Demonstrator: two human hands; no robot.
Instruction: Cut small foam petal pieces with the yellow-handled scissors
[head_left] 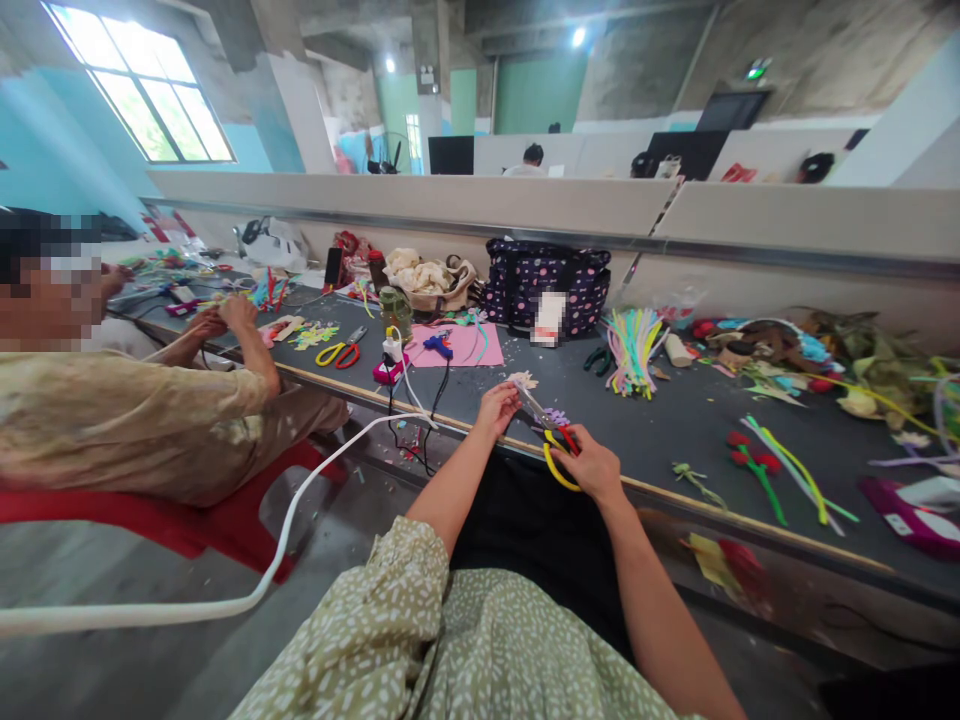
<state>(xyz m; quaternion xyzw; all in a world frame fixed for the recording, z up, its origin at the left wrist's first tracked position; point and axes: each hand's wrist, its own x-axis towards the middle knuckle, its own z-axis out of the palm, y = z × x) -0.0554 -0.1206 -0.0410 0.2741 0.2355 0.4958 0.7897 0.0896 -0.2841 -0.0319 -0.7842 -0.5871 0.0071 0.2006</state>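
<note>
Yellow-handled scissors in closed grip of right hand; left hand curled beside.

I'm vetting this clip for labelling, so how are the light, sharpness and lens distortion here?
Head view: the window blows out to white and a ceiling lamp flares. Head view again: the table is evenly lit with soft shadows, and the wide lens bows the partition rail. The right hand and scissors look sharp enough, while the white cable at lower left looks soft.
</note>
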